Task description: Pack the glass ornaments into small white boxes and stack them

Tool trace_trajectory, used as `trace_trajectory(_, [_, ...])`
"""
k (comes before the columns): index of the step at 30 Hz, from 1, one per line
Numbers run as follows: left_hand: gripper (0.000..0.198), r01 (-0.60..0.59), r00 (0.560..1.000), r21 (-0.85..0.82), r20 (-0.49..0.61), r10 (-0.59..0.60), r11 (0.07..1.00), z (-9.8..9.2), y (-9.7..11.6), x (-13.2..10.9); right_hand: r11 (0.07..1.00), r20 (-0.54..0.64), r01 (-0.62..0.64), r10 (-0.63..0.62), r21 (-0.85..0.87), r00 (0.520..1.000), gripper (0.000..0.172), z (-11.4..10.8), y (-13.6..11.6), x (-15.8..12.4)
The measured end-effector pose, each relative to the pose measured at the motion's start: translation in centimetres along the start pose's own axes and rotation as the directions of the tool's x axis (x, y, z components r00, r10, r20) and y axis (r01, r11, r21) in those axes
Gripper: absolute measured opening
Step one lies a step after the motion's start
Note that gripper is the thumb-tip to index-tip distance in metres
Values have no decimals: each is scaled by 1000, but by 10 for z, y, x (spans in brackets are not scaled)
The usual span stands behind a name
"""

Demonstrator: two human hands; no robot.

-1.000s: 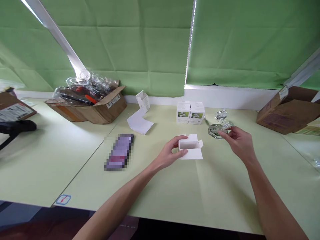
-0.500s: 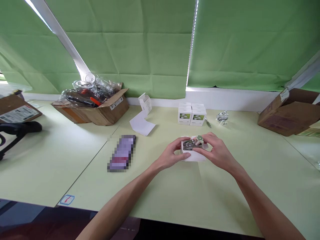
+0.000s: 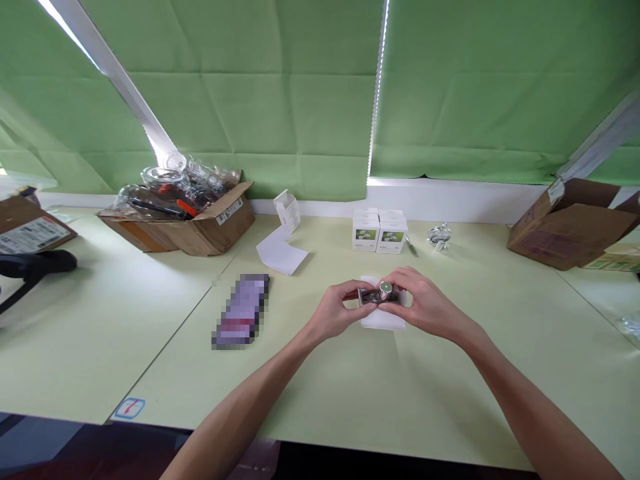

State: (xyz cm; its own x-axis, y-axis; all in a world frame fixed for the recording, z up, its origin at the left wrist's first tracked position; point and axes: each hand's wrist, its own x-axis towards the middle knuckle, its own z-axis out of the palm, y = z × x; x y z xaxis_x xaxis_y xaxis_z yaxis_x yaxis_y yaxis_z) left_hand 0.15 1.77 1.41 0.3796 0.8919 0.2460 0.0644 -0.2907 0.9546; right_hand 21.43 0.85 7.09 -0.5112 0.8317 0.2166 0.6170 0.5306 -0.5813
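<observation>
A small white carton lies on the pale green table, its top open and dark metal parts showing inside. My left hand grips the carton's left side, thumb in front and fingers behind, the thumb tip reaching the contents. From the right, my right hand closes its thumb and fingers around a shiny silver metal cylinder with a round end, at the carton's opening. Its lower part is hidden by fingers and carton. Both hands nearly meet over the opening.
Behind stand several white boxes with flower pictures, a pen and a clear shiny object. Left are an opened white carton, folded paper, a blurred phone and a filled cardboard box. Another cardboard box stands right.
The silver cylinder has shifted left within the carton's opening, along with my right hand. My fingertips are closer together, and more of the carton's front shows. The camera view has shifted slightly.
</observation>
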Motion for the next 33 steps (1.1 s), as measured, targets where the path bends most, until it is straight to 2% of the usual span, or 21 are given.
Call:
trace_trajectory(3, [26, -6, 1000, 22, 2, 6, 1000, 0, 1, -1, 1000, 20, -16, 16, -8, 1000, 21, -7, -8, 0])
trace_trajectory(5, [26, -9, 1000, 31, -4, 9, 999, 1, 0, -1, 999, -12, -20, 19, -41, 1000, 23, -10, -15, 0])
trace_trajectory(8, [28, -11, 1000, 47, -13, 11, 999, 1, 0, -1, 992, -41, -29, 24, -123, 999, 18, -10, -26, 1])
trace_trajectory(10, [28, -9, 1000, 57, -12, 10, 998, 1, 0, -1, 984, -15, -68, 66, -164, 998, 14, -9, -31, 1])
trace_trajectory(14, [28, -6, 1000, 49, 3, 6, 999, 0, 1, -1, 971, 23, -118, 125, -206, 992, 19, -5, -35, 3])
trace_trajectory(20, [32, -18, 998, 41, 63, 15, 999, -2, 0, -1, 945, 75, -40, 68, -326, 995, 20, 7, -29, 6])
trace_trajectory(24, [37, -6, 998, 44, 67, 3, 999, -3, -1, -1, 933, 76, -15, 46, -360, 996, 23, 9, -30, 9])
trace_trajectory(30, [40, 19, 998, 47, 64, -21, 999, -2, -2, -1, 886, 179, 25, 65, -462, 982, 36, 12, -32, 12])
trace_trajectory(33, [40, 1, 998, 42, 68, -4, 999, -2, -2, 0, 894, 167, 44, 36, -446, 985, 34, 14, -31, 9])
